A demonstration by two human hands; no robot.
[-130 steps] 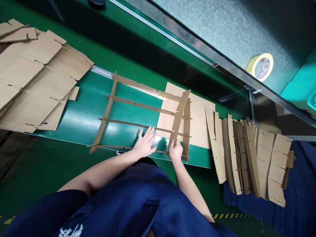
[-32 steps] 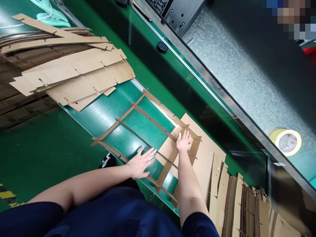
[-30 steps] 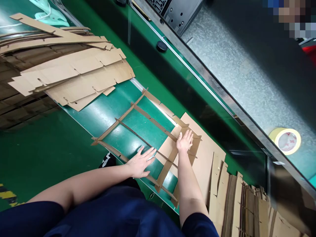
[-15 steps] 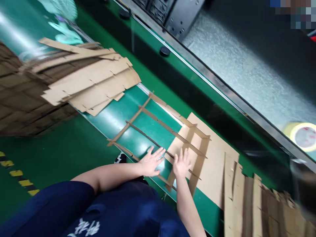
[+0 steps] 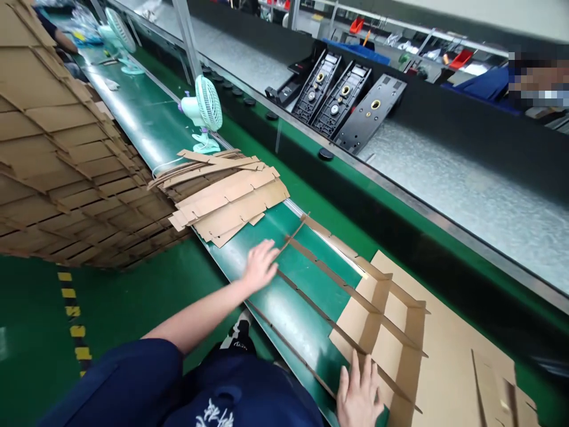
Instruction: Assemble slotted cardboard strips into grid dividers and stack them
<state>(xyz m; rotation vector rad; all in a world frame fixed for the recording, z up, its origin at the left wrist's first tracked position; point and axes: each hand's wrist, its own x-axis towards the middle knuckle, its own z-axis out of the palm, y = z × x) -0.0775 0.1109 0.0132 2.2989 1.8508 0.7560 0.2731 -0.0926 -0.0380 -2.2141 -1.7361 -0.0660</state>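
A cardboard divider grid (image 5: 338,284) of slotted strips stands on the green conveyor belt (image 5: 146,127); its right part rests on a flat cardboard sheet (image 5: 448,356). My left hand (image 5: 260,265) reaches to the grid's left end, fingers curled around the end strip. My right hand (image 5: 359,396) lies flat with fingers spread on the grid's near right part, at the sheet's near edge.
A pile of slotted cardboard strips (image 5: 226,193) lies on the belt left of the grid, with a small green fan (image 5: 203,112) behind it. A tall stack of divider grids (image 5: 66,160) stands at left. Black moulded parts (image 5: 342,101) lie on the far conveyor.
The camera has tilted up and left. My left hand has slid from the grid's middle to its left end. My right hand has pulled back to the near right edge.
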